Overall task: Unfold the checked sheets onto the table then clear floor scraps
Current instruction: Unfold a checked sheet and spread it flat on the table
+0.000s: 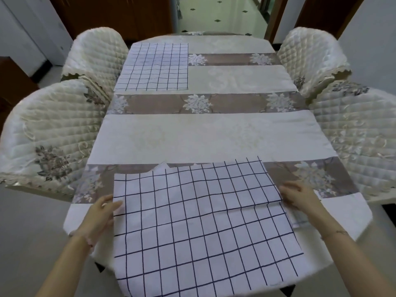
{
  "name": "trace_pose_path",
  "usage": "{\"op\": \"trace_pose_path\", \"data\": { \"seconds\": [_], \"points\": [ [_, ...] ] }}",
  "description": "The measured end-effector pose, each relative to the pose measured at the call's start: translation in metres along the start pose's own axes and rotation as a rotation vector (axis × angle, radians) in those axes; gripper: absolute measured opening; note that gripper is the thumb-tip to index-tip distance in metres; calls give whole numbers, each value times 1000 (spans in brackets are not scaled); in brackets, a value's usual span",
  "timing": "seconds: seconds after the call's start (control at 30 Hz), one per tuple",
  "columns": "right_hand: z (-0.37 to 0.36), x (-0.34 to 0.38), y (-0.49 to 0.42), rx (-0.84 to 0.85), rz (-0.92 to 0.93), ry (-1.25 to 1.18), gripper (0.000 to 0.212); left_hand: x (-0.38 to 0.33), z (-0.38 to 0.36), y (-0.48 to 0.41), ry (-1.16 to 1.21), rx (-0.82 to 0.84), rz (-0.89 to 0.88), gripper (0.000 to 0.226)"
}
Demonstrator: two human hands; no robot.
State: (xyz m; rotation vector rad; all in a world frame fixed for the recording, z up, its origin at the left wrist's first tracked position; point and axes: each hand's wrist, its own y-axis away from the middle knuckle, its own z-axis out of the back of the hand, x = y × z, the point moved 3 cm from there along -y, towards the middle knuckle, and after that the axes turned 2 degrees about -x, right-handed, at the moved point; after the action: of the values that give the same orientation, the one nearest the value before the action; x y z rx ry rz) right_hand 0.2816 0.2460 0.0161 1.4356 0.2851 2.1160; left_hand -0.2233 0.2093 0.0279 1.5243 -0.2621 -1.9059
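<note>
A white checked sheet (192, 221) with dark grid lines lies at the near end of the table (214, 133), its front part hanging over the near edge. A fold line crosses its right half, with an upper layer resting on a lower one. My left hand (102, 213) holds the sheet's left edge, thumb on top. At the right edge, beside the fold, my right hand (300, 196) rests with its fingers on the cloth. A second checked sheet (153, 67) lies flat at the far left of the table.
The table wears a cream cloth with brown floral bands. Two quilted chairs stand on the left (47, 133) (94, 54) and two on the right (360, 133) (310, 56). A tiled corridor (220, 16) opens beyond the far end. Pale floor (32, 232) shows at both sides.
</note>
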Motion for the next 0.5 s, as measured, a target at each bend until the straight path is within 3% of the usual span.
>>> {"op": "trace_pose_path", "data": {
  "seconds": [0.17,0.27,0.33,0.43,0.5],
  "points": [
    [-11,-12,21,41,26,65,30,38,9,29,-45,-63,48,36],
    [-11,-10,31,4,65,71,31,53,8,46,-83,-15,66,32],
    [-7,-10,42,-24,68,18,31,52,4,58,-66,-4,24,22],
    [6,-14,68,-44,64,-74,31,41,2,70,-57,-33,-74,31],
    [17,-23,93,-51,50,-116,29,30,-1,79,-72,14,-169,15]
  ]
}}
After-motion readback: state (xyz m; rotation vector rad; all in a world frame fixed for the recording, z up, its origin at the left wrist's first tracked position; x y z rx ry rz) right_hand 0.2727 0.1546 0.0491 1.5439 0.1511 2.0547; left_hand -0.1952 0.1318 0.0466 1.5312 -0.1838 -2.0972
